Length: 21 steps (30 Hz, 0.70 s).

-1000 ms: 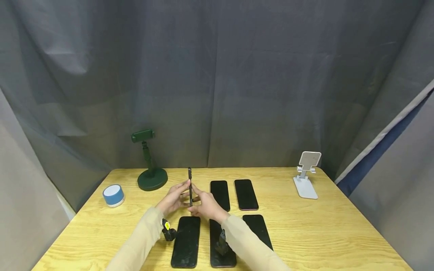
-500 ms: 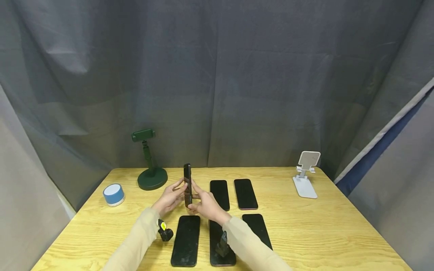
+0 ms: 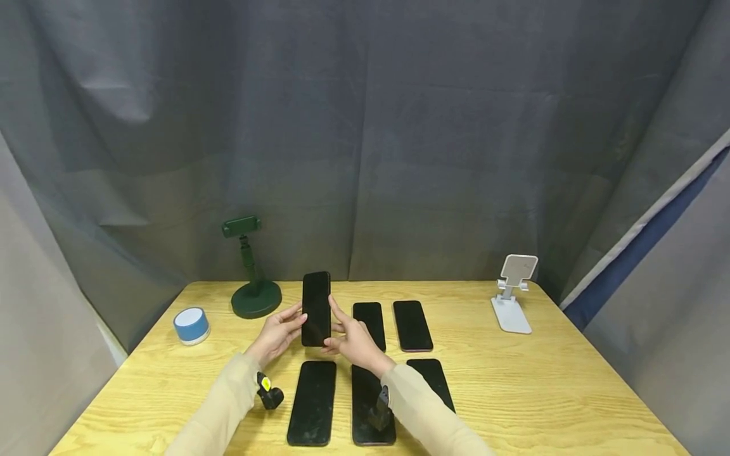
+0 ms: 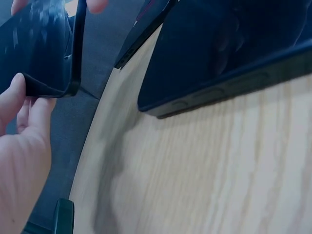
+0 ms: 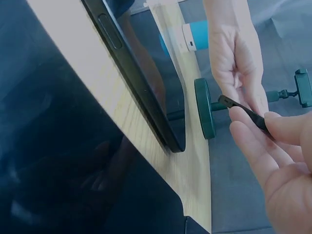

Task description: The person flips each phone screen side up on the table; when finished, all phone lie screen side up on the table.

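A black smartphone (image 3: 316, 309) is held upright above the table, its dark screen facing me. My left hand (image 3: 277, 334) pinches its left edge between thumb and fingers. On the other side, my right hand (image 3: 355, 341) grips the lower right edge, thumb near the bottom corner and index finger along the side. The left wrist view shows the phone (image 4: 46, 46) with the left thumb on its front and fingers behind. From the right wrist, the phone (image 5: 248, 116) appears edge-on between both hands. Beneath the hands lies another black phone (image 3: 312, 403).
More black phones lie face up, including one at back right (image 3: 413, 325) and one partly under the right wrist (image 3: 372, 411). A green phone stand (image 3: 256, 297) and a blue-and-white cylinder (image 3: 191, 325) stand left. A white phone stand (image 3: 511, 313) is far right.
The held phone has turned from edge-on to screen-facing and shifted slightly left. My left hand has moved a little left with it; the phones on the table stayed put.
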Motion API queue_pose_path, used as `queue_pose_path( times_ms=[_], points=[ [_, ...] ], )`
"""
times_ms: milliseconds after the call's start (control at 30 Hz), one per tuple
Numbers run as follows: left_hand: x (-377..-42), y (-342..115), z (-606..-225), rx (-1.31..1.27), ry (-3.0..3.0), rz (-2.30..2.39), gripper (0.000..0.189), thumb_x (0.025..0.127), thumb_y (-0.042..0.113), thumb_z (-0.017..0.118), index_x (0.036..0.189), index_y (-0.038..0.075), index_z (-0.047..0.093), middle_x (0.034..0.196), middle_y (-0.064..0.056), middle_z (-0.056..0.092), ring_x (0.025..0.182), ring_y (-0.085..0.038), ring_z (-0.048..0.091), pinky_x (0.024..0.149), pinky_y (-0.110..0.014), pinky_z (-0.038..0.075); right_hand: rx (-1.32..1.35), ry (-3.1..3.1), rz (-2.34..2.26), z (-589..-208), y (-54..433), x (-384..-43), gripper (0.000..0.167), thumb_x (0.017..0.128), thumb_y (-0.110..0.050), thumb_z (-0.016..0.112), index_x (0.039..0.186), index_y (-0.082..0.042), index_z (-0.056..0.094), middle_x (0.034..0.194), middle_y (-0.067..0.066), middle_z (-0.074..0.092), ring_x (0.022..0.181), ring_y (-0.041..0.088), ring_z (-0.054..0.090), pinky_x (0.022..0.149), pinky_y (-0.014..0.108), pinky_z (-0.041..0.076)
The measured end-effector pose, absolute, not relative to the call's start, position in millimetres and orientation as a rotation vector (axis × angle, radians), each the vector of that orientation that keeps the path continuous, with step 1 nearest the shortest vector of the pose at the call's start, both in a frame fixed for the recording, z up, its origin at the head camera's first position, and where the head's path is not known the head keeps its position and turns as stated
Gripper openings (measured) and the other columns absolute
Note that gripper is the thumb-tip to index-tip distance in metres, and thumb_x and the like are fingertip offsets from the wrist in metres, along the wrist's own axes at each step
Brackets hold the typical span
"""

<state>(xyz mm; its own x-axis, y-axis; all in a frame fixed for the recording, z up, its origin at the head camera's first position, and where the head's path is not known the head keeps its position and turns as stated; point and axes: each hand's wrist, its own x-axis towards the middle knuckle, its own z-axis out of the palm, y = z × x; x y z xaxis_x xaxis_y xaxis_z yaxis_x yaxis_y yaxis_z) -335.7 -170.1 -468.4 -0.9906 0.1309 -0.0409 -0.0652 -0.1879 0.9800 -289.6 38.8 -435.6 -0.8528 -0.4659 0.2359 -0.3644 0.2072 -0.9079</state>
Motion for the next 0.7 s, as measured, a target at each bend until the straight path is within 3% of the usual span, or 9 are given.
queue_pose_path(
  times_ms=[233,300,500,700],
  points=[
    [-333.4,-171.0,-467.1,0.069,1.917,2.318,0.056,0.096,0.0,0.052,0.148,0.004,0.032,0.136,-0.019,0.04,0.121,-0.018,0.05,0.107,-0.042,0.035,-0.82,2.309,-1.764,-438.7,42.2,-292.5,0.091,0.087,0.011,0.061,0.155,-0.025,0.013,0.137,0.033,0.045,0.083,0.038,0.07,0.074,0.045,0.057],
    [-332.9,-171.2,-466.2,0.078,1.907,2.33,0.056,0.096,0.0,0.052,0.148,0.003,0.031,0.139,-0.022,0.039,0.125,-0.022,0.049,0.106,-0.041,0.036,-0.82,2.291,-1.762,-439.6,43.9,-295.2,0.09,0.088,0.011,0.06,0.155,-0.026,0.012,0.138,0.033,0.043,0.084,0.04,0.07,0.075,0.047,0.057],
    [-331.0,-169.0,-461.1,0.105,1.905,2.347,0.057,0.096,0.001,0.053,0.147,-0.003,0.03,0.15,-0.027,0.029,0.139,-0.036,0.031,0.107,-0.041,0.034,-0.789,2.299,-1.709,-438.4,49.4,-301.7,0.088,0.089,0.011,0.057,0.155,-0.023,0.009,0.138,0.036,0.042,0.08,0.037,0.071,0.072,0.039,0.058],
    [-330.0,-162.9,-456.7,0.067,1.932,2.367,0.053,0.096,0.003,0.054,0.143,-0.009,0.034,0.148,-0.028,0.033,0.127,-0.019,0.047,0.107,-0.034,0.036,-0.693,2.273,-1.77,-441.4,46.7,-302.5,0.087,0.089,0.009,0.059,0.155,-0.014,0.007,0.131,0.037,0.049,0.077,0.038,0.071,0.071,0.04,0.058]
  ],
)
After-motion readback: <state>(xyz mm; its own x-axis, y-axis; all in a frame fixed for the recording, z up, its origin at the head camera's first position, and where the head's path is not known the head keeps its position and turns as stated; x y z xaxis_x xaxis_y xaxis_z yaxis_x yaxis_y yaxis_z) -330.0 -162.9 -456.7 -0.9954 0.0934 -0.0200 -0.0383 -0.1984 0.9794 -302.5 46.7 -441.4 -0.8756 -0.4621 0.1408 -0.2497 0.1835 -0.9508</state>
